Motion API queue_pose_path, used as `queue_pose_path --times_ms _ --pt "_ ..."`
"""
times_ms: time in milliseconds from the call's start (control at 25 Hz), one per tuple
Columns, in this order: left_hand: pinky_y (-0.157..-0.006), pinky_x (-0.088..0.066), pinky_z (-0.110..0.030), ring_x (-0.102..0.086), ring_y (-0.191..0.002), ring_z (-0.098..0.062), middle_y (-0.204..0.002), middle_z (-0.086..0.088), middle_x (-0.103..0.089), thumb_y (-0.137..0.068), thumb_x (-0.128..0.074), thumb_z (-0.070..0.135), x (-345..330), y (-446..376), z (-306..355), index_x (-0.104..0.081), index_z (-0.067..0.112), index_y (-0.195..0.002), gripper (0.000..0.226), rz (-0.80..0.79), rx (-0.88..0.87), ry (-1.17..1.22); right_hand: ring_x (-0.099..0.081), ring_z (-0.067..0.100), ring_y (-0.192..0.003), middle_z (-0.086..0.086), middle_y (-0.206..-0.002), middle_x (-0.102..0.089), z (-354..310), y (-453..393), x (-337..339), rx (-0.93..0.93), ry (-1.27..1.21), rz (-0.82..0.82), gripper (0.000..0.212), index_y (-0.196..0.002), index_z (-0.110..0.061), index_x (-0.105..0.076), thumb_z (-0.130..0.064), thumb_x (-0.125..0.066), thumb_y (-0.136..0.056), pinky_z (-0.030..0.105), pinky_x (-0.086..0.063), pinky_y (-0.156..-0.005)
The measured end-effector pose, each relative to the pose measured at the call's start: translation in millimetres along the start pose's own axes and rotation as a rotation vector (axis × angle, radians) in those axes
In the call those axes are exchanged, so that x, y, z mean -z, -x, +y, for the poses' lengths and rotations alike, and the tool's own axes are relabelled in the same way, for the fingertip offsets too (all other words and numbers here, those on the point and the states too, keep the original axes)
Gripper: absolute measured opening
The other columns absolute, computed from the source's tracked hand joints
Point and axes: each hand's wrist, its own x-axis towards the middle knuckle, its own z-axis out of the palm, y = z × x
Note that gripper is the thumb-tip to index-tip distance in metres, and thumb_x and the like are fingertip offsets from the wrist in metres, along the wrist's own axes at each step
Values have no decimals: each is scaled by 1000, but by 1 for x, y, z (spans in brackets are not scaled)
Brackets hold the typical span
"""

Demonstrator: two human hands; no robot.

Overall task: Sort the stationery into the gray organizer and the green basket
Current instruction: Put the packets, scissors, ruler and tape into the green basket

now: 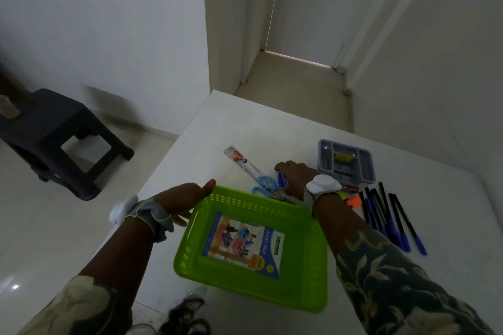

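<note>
Head view: two hands working at a white table (272, 128) beside a green basket (304, 275).

The left hand (179, 198) is gripping the basket's far left corner, thumb lying on the rim. The right hand (295, 174) is reaching past the basket, fingers curling down on a small blue object (281, 180) next to the blue-handled scissors (265, 185) and ruler (242, 162). The gray organizer (345, 163) is sitting beyond, with pens (392, 220) lying to its right.
</note>
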Motion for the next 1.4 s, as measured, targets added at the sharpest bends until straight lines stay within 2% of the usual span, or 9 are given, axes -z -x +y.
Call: queue_pose_path --times_ms 200,360,440,520,640,760,960,1080,1400 --pt "-87 -45 -33 -57 -94 -22 -104 -4 -59 -93 -41 45 2 -14 12 -58 11 -116 45 292 -286 -204 -44 34 -123 14 -132 -46 -9 10 1 3 -164 233 60 -137 -12 -36 -21 -61 -83 43 -32 -106" --pt "-93 -44 -29 -59 -105 -20 -101 -3 -63 -96 -44 25 -4 -24 13 -62 10 -115 30 165 -488 24 -58 25 -89 12 -104 -56 -52 33 25 24 -650 662 43 -121 -15 -52 -20 -66 -81 36 -50 -81" --pt "-94 -44 -28 -61 -98 -12 -97 1 -66 -96 -44 24 -11 -25 14 -66 11 -106 28 108 -542 112 -59 21 -86 9 -100 -60 -89 55 38 36 -1135 558 28 -112 -10 -57 -16 -64 -85 32 -52 -80" --pt "-91 -45 -30 -63 -84 0 -85 10 -70 -96 -45 23 -15 -30 11 -70 15 -90 26 92 -560 140 -60 20 -89 8 -99 -63 -113 77 42 91 -1471 141 22 -110 -8 -58 -11 -58 -88 29 -52 -83" --pt "-96 -47 -41 -65 -89 -19 -85 0 -70 -97 -41 24 -19 -34 8 -69 13 -83 33 101 -553 218 -66 24 -81 17 -89 -67 -128 86 21 70 -919 -268 24 -91 -5 -65 -27 -58 -89 29 -56 -70" --pt "-98 -48 -44 -64 -91 -27 -88 -7 -69 -98 -38 27 -21 -34 6 -69 14 -81 37 104 -569 261 -62 31 -77 17 -75 -60 -148 71 -20 -39 -415 -28 30 -74 -5 -62 -31 -56 -88 30 -46 -57" --pt "-93 -47 -34 -59 -101 -24 -100 -13 -66 -99 -34 28 -19 -35 4 -70 7 -91 42 118 -537 248 -60 41 -88 25 -111 -52 -164 48 -49 96 -129 168 30 -118 1 -49 -13 -48 -91 44 -49 -69" --pt "-75 -44 -15 -58 -100 -19 -101 -11 -65 -99 -32 31 -18 -34 0 -68 1 -98 47 119 -491 289 -60 44 -81 28 -111 -51 -159 52 -50 188 -47 243 30 -117 4 -49 -2 -49 -88 41 -41 -59" --pt "-69 -48 -20 -62 -75 -13 -78 -2 -67 -97 -36 37 -18 -38 1 -70 7 -85 46 96 -493 304 -64 38 -64 24 -88 -63 -161 51 -48 316 21 282 18 -95 4 -61 -8 -50 -86 35 -47 -46"
